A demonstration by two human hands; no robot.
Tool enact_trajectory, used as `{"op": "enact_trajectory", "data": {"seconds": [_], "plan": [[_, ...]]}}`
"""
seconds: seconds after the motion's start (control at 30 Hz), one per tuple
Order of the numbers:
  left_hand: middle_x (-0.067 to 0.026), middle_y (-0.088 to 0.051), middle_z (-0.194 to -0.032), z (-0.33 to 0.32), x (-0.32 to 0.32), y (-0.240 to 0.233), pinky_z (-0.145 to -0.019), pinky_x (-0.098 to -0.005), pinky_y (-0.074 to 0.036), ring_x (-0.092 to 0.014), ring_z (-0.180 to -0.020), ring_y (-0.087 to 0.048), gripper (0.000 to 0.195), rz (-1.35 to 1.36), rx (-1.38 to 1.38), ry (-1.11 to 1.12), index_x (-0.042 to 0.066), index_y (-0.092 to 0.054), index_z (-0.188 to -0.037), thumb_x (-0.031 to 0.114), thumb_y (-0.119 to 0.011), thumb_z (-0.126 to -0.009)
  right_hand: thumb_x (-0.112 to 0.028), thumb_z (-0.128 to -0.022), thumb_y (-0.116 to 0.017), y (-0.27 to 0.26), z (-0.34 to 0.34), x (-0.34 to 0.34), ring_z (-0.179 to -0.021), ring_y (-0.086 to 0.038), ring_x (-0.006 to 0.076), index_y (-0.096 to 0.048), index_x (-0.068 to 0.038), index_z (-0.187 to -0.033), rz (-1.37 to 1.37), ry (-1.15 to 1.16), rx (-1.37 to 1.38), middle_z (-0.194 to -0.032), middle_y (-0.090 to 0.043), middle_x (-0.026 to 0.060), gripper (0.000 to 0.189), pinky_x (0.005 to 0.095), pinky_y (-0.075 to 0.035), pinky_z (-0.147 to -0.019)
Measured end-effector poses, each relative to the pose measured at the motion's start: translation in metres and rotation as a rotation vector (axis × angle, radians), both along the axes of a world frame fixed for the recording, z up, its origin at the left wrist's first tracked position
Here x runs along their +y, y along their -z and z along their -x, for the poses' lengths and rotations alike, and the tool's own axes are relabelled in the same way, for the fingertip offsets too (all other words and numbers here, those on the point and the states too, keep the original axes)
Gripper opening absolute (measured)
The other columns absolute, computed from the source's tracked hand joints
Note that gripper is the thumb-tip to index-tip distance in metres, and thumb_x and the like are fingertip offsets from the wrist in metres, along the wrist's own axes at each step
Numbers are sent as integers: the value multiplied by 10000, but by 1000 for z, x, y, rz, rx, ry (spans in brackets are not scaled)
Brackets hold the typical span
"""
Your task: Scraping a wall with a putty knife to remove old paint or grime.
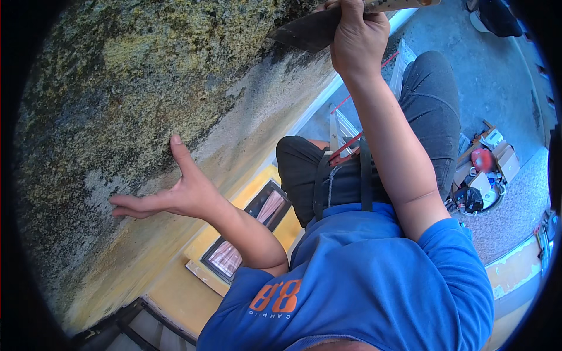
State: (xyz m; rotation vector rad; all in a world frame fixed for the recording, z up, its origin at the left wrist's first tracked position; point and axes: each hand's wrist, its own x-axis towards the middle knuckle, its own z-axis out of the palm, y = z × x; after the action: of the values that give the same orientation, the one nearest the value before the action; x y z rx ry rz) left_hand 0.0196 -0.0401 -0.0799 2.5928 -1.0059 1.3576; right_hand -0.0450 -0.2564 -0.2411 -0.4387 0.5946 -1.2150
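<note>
My right hand (362, 39) grips a broad-bladed scraper (307, 33) near the top of the view. Its dark, dirty blade points left, over or against the stained wall (131, 87); contact cannot be told. The light handle sticks out to the right of my fist. My left hand (175, 193) holds nothing. Its thumb and fingers are spread close to the wall, beside a pale patch; whether they touch is unclear. Dark and yellow-green growth or grime covers the upper wall, with paler plaster lower down.
An aluminium ladder (401, 66) with red cords or straps shows by my legs. Far below on the floor stand cardboard boxes (507, 162), bags and clutter. A dark-framed window (224, 259) is set in a yellow wall. A dark-edged opening (136, 320) lies at lower left.
</note>
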Motion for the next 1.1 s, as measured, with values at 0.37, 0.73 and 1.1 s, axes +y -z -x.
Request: {"op": "enact_trajectory", "data": {"seconds": [0.37, 0.73, 1.1], "plan": [[-325, -86, -1518, 0, -1, 0, -1134, -615, -67, -464, -1438, 13, 1170, 22, 15, 7, -34, -118, -1491, 293, -893, -678, -295, -946, -653, 5, 3, -3, -613, -480, 73, -592, -78, -750, 10, 23, 86, -693, -557, -17, 299, 241, -390, -579], [-334, -49, -1535, 1, 4, 1, -1126, -624, -70, -451, -1446, 8, 1166, 27, 29, -10, -27, -132, -1498, 303, -893, -678, -301, -956, -631, 8, 4, -14, -584, -545, 136, -547, -83, -728, -76, 14, -128, -683, -550, 18, 327, 297, -472, -561], [-333, -64, -1533, 1, 5, 0, -1115, -627, -89, -457, -1444, 9, 1169, 35, 50, -5, -18, -127, -1501, 323, -888, -682, -270, -970, -609, -12, 3, 12, -604, -594, 145, -572, -61, -768, 252, -124, -38, -688, -590, 32, 293, 293, -495, -569]]}}
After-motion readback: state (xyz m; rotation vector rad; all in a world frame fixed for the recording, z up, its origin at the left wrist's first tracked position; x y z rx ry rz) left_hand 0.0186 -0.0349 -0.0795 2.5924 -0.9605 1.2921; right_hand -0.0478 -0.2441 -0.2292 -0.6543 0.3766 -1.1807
